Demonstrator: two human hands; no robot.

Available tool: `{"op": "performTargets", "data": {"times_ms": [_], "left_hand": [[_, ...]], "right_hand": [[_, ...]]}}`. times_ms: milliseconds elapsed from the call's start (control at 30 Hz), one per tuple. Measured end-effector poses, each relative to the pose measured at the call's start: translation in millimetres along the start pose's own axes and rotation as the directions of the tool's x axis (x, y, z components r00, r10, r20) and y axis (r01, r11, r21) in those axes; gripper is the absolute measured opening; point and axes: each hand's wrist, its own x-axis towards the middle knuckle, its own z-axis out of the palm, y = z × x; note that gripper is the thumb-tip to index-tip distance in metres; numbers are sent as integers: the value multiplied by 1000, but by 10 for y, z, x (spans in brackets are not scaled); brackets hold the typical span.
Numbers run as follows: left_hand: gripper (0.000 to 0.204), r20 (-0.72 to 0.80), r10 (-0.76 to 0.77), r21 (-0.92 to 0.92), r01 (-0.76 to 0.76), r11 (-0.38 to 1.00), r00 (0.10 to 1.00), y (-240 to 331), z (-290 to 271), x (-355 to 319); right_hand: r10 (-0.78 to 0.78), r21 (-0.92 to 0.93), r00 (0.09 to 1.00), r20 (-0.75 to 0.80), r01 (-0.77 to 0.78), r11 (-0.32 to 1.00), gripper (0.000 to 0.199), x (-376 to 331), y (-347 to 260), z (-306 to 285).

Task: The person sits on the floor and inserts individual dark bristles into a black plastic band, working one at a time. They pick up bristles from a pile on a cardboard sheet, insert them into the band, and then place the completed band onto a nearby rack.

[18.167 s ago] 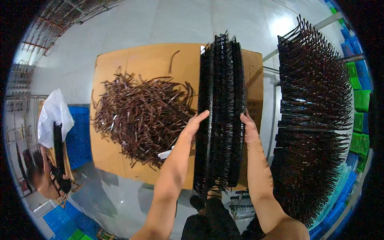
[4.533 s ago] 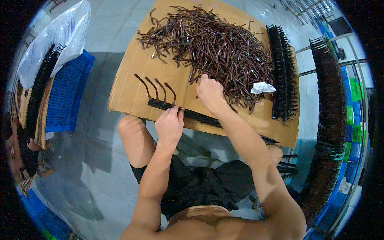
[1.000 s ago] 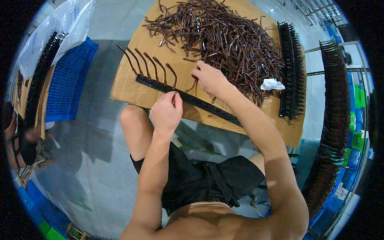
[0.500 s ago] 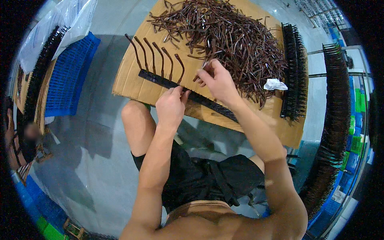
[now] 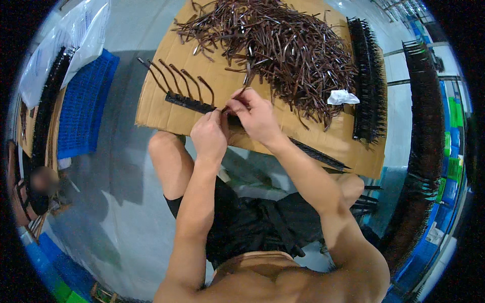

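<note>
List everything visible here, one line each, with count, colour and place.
Cardboard sheet: one, tan, on the person's knees.
Curved pieces: a large pile, dark brown, far half of the cardboard.
Black strip: one, on the cardboard's near edge, six brown pieces standing in it.
Filled strips: a stack, black, cardboard's right end.
White scrap: one, beside that stack.
Blue crate: one, on the floor, left.
Rack of filled strips: black, far right.
Left hand: on the strip.
Right hand: pinching a brown piece at the strip.

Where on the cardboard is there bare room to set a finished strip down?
Bare cardboard lies left of the brown pile, above the black strip. The middle and right are crowded, with filled racks at the right edge.
</note>
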Motion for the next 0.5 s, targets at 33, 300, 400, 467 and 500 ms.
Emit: {"op": "performTargets", "data": {"times_ms": [33, 300, 400, 467, 500], "left_hand": [[8, -6, -3, -20, 3, 1000, 1000, -10, 5, -6], [11, 80, -127, -217, 142, 966, 989, -128, 152, -35], [18, 125, -113, -93, 125, 988, 986, -65, 82, 28], [20, 76, -97, -125, 106, 986, 992, -55, 151, 63], [20, 73, -102, -148, 112, 983, 992, -47, 166, 83]], "right_hand": [[-79, -79, 997, 2, 79, 994, 12, -3, 16, 21], [-179, -339, 968, 174, 229, 912, 28, 294, -80, -380], [-219, -739, 969, -116, 63, 671, 50, 593, 20, -1003], [-138, -767, 863, -486, -346, 541, 69, 741, 141, -1285], [32, -714, 842, -539, -476, 514, 75, 822, 126, -1412]]}}
